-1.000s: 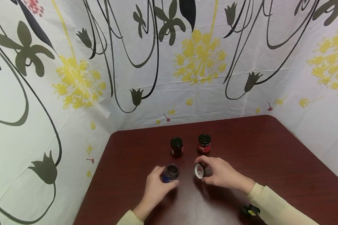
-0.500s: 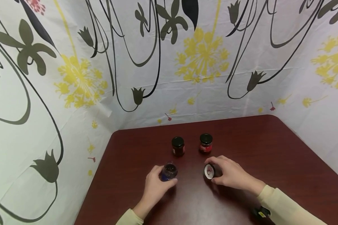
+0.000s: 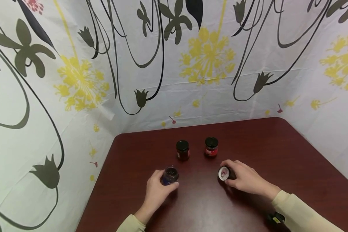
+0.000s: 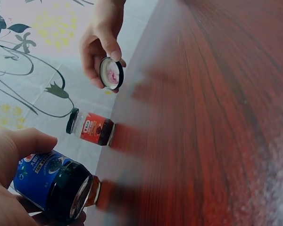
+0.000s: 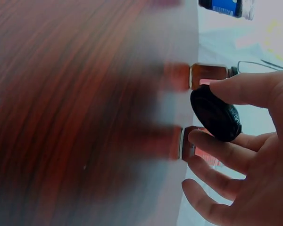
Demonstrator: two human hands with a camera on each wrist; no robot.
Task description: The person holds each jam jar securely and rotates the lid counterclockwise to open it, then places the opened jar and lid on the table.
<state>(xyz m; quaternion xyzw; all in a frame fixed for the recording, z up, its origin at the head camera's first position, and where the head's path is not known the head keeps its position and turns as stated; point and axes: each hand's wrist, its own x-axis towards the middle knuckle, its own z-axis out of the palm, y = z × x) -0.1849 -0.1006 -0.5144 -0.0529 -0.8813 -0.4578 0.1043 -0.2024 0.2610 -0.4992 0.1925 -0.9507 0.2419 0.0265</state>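
My left hand (image 3: 158, 193) grips a lidless glass jar (image 3: 170, 176) with a blue label (image 4: 37, 174) and dark contents. In the left wrist view its base shows, and the jar appears held just off the table. To the right, my right hand (image 3: 247, 178) pinches a round black screw lid (image 5: 214, 113) between thumb and fingers. The lid stands on edge above the table, its white, pink-stained inside (image 4: 112, 74) turned toward the jar. Hand and lid are well apart from the jar.
Two lidded jars stand upright further back: one with a red label (image 3: 211, 148), and a darker one (image 3: 182, 150) to its left. A small dark object with a yellow mark (image 3: 276, 219) lies partly hidden by the right sleeve. Patterned cloth (image 3: 162, 74) hangs behind the brown table (image 3: 197, 206).
My right hand has moved right with the lid, widening the gap to the jar. The left hand and jar have shifted slightly left. The two back jars stay put.
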